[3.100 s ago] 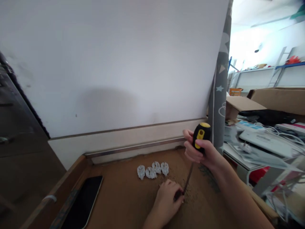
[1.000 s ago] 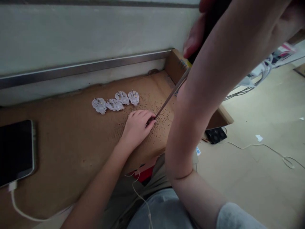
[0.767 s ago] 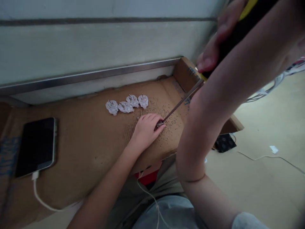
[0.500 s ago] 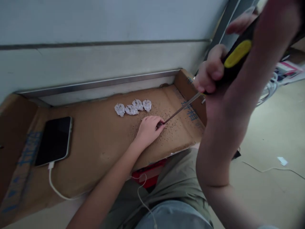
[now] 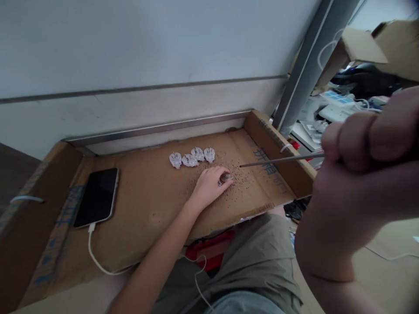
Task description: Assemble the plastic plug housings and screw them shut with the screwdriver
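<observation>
On the cardboard surface, my left hand (image 5: 212, 185) is closed around a small clear plug (image 5: 225, 178), pinched between thumb and fingers and partly covered by them. My right hand (image 5: 363, 161) is raised at the right, its fingers wrapped round a screwdriver; the handle is mostly hidden. The screwdriver's long shaft (image 5: 281, 160) points left, and its tip is just right of the left hand, apart from the plug. Several clear plugs (image 5: 190, 160) with metal pins up lie in a cluster behind my left hand.
A phone (image 5: 97, 197) with a white charging cable (image 5: 93, 257) lies on the left of the cardboard tray (image 5: 147, 235). Small holes pit the cardboard around the left hand. A grey post (image 5: 307, 65) rises behind the right wall, with cluttered boxes and cables beyond.
The screwdriver's tip has come away from the plug in my left hand. My right hand has moved right and lower, and the shaft now lies nearly level. The camera view has shifted.
</observation>
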{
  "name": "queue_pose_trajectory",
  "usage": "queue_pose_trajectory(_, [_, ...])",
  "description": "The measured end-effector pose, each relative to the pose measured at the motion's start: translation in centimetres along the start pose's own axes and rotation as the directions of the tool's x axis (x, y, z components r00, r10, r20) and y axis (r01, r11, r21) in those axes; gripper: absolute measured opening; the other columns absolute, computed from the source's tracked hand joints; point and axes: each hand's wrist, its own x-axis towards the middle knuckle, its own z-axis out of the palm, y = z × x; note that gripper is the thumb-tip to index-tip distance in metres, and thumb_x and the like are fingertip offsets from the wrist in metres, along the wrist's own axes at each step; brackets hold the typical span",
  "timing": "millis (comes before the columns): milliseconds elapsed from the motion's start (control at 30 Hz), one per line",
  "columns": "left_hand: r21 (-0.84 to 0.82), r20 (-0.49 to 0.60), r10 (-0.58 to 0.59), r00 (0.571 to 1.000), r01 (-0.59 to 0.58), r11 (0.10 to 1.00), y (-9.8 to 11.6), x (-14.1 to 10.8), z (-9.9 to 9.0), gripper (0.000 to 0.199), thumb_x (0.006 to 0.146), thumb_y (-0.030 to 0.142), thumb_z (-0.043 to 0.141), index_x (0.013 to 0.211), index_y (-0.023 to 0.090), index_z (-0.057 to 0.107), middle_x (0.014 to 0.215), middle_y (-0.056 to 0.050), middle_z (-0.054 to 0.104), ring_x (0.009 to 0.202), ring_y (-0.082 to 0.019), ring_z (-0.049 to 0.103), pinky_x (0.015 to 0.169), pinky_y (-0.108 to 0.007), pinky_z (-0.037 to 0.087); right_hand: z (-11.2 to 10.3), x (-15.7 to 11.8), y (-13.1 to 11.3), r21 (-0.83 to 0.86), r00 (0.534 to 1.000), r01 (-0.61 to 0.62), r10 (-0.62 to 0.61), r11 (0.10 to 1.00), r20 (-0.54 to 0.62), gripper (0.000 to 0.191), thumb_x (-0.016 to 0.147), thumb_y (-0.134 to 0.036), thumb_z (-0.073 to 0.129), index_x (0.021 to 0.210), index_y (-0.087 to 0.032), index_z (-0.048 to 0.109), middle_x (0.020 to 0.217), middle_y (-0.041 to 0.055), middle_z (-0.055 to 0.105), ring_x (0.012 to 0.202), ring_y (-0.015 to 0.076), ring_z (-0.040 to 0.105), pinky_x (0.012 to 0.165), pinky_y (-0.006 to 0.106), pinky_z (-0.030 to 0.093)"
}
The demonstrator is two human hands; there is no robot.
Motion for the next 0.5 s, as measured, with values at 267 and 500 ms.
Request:
queue_pose_trajectory(267, [-0.028, 0.004, 0.029, 1.0, -0.028, 0.999, -0.4, 0.1, 0.5, 0.012, 0.078, 0.019, 0.056, 0.09, 0.022, 0.06, 0.096, 0.002, 0.067, 0.096, -0.018, 0.058, 0.094, -0.036, 0.037, 0.6, 0.7, 1.7, -0.18, 0.996, 0.035, -0.019, 0.983, 0.091, 0.032, 0.084, -0.035, 0.046, 0.06, -0.018, 0.034, 0.044, -0.0064, 0.019, 0.033, 0.0042, 0.019, 0.03, 0.021, 0.017])
queue_pose_trajectory(500, [0.003, 0.019, 0.076, 0.997, -0.076, 0.997, -0.1, 0.1, 0.2, 0.007, 0.081, 0.024, 0.056, 0.085, 0.022, 0.061, 0.094, 0.002, 0.066, 0.094, -0.017, 0.057, 0.094, -0.035, 0.037, 0.8, 0.8, 1.8, -0.25, 0.998, -0.023, 0.009, 0.968, -0.059, 0.031, 0.077, -0.034, 0.053, 0.059, -0.018, 0.033, 0.042, -0.0072, 0.02, 0.034, 0.0039, 0.017, 0.031, 0.023, 0.014])
